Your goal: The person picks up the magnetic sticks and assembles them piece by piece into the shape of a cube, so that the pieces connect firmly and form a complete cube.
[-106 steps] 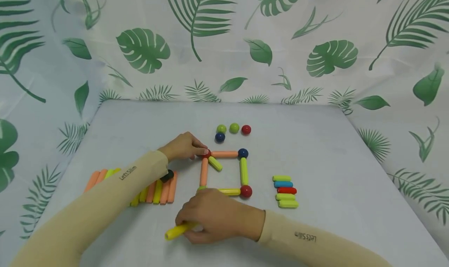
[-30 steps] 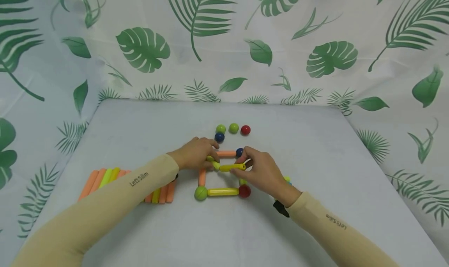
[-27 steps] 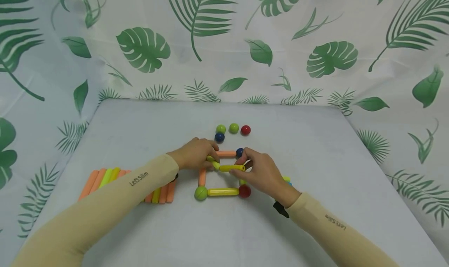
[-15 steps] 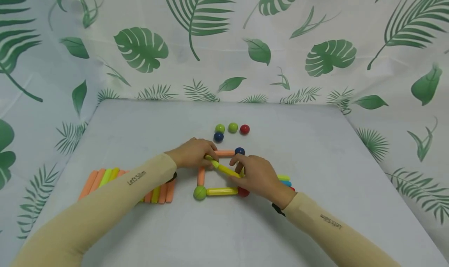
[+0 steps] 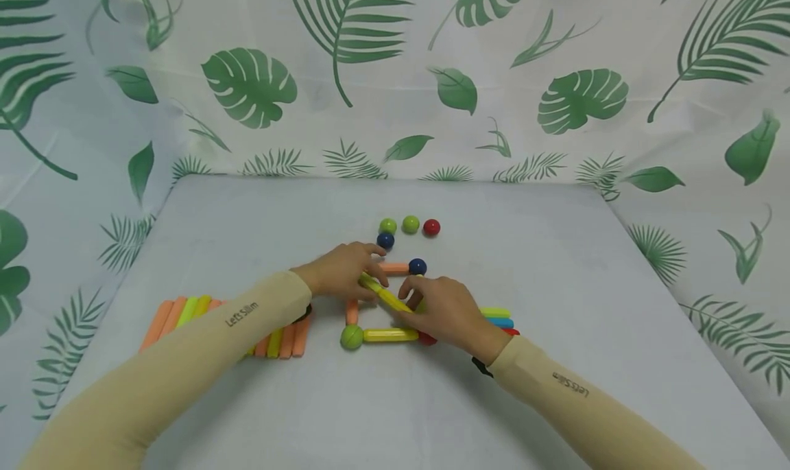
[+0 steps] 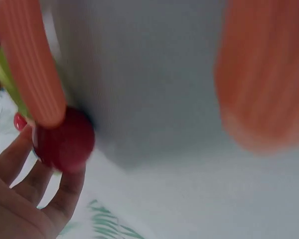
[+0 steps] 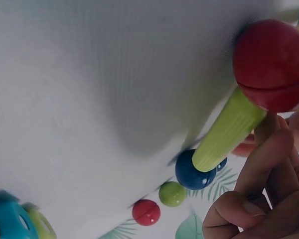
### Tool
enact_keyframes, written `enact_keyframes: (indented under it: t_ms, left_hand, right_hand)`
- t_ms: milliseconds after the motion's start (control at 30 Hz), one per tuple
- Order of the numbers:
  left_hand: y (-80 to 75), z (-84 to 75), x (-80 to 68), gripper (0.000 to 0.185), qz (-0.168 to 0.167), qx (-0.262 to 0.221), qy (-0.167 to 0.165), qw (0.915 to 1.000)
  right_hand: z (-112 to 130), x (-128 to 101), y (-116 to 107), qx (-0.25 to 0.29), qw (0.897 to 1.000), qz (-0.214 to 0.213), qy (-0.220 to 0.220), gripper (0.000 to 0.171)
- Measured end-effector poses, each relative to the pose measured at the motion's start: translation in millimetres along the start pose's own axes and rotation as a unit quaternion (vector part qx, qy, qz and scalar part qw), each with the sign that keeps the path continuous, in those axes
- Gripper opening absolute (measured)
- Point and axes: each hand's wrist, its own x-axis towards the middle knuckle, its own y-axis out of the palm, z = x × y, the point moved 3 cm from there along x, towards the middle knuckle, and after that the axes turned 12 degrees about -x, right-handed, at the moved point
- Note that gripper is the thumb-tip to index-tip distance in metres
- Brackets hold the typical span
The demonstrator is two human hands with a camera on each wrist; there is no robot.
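**Inspector:** Right hand (image 5: 446, 314) is noted over the near right corner of the square frame of plastic rods and balls (image 5: 385, 302), fingers curled round the lower end of the yellow plastic rod (image 5: 387, 296). That rod is laid as a diagonal inside the frame.

**Clerk:** And the other hand?

**Inspector:** Left hand (image 5: 341, 272) is set at the far left corner, fingertips pinching the rod's upper end against the red corner ball (image 6: 65, 142). Judged a steadying hold, so the corner is not dragged while the rod is seated.

**Clerk:** Frame condition?

**Inspector:** An orange rod (image 5: 395, 268) is recorded along the far side, a blue ball (image 5: 417, 266) at the far right corner, a green ball (image 5: 352, 337) at the near left. A green rod (image 7: 228, 130) is seen joining a second red ball (image 7: 271, 63) to the blue one.

**Clerk:** Spares?

**Inspector:** Four loose balls (image 5: 404, 230) lie beyond the frame; a row of orange and green rods (image 5: 185, 313) lies left on the pale surface (image 5: 555, 264), a smaller stack of coloured rods (image 5: 497, 317) right. Both kept apart from the frame, probably for reach.
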Motion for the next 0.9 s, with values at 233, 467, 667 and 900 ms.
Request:
enact_keyframes:
  t_ms: [233,467,667,900]
  left_hand:
    - [7.2,-2.6,4.2,0.024,0.004,0.027,0.0,0.9996]
    - [-0.5,-1.7,-1.1,0.039,-0.01,0.031,-0.004,0.9995]
    - [-17.7,13.2,-13.7,0.071,-0.079,0.01,-0.119,0.9897]
    - [-14.5,27.2,-17.9,0.062,-0.038,-0.058,-0.174,0.9822]
  right_hand:
    - [-6,-5,-7,0.004,1.0,-0.013,-0.01,0.026]
    - [-24,-18,-25,-0.008,1.0,0.002,-0.009,0.02]
    - [-36,-33,-17,-0.011,0.995,0.097,-0.007,0.035]
    - [-34,-36,-4,-0.021,0.995,0.095,-0.038,0.031]
